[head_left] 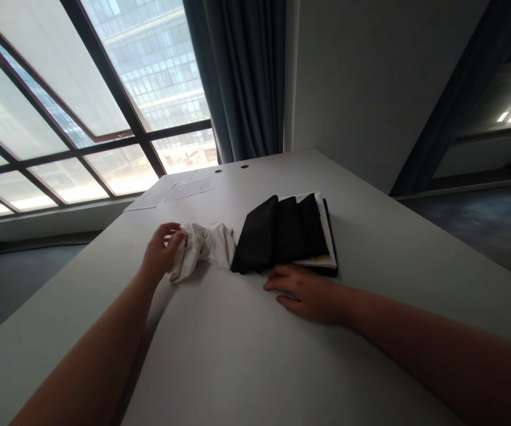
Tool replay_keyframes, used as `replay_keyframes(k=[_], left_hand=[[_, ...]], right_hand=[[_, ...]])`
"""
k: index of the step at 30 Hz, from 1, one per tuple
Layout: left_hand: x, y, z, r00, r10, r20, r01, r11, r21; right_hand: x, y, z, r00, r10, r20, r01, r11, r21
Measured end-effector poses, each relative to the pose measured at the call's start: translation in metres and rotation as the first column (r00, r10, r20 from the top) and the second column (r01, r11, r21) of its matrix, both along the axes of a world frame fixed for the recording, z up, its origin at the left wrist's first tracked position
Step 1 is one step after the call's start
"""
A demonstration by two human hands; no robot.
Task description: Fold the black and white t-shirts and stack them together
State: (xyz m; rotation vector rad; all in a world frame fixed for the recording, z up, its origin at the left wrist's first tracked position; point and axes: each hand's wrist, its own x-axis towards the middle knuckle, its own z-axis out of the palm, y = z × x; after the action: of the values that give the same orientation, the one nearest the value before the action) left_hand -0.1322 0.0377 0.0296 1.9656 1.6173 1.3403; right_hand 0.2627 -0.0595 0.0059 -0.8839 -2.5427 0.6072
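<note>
My left hand [161, 251] is at the left end of a crumpled white cloth [219, 244], its curled fingers and thumb closed on the edge. The cloth lies bunched on the white table, and its right end reaches a stack of folded fabric. On top of that stack are folded black cloths [284, 234], overlapping in layers. Beneath them, a folded white cloth [331, 251] with a bit of yellow shows at the right side. My right hand [302, 291] rests on the table just in front of the stack, fingers spread and holding nothing.
Printed paper sheets [190, 188] lie on the far left of the white table [237, 355]. Two small round spots [244, 167] sit near its far edge. Beyond are a large window [148, 71], a dark blue curtain [248, 77] and a wall [353, 89].
</note>
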Motion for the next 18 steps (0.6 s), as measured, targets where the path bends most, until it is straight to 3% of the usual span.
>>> replay_keyframes(k=[3, 6, 9, 13, 18], left_hand=[[0.022, -0.008, -0.008, 0.879, -0.049, -0.474, 0.013, 0.997, -0.079], [0.039, -0.016, -0.012, 0.762, 0.002, -0.648, -0.109, 0.986, -0.126], [0.044, -0.019, -0.012, 0.725, 0.051, -0.687, -0.195, 0.972, -0.133], [0.04, -0.016, -0.01, 0.75, 0.089, -0.656, -0.209, 0.972, -0.106], [0.038, -0.011, -0.013, 0.784, -0.016, -0.621, -0.008, 0.999, -0.036]], right_hand=[[-0.001, -0.001, 0.003, 1.0, 0.001, 0.021, 0.0, 1.0, -0.012], [-0.002, -0.002, 0.006, 0.999, -0.004, 0.034, 0.005, 1.0, -0.03], [-0.001, -0.002, 0.006, 0.999, -0.007, 0.035, 0.008, 0.999, -0.037], [-0.001, -0.002, 0.006, 1.0, 0.003, 0.029, -0.004, 1.0, 0.004], [-0.004, -0.012, 0.009, 0.981, 0.191, -0.043, -0.185, 0.976, 0.112]])
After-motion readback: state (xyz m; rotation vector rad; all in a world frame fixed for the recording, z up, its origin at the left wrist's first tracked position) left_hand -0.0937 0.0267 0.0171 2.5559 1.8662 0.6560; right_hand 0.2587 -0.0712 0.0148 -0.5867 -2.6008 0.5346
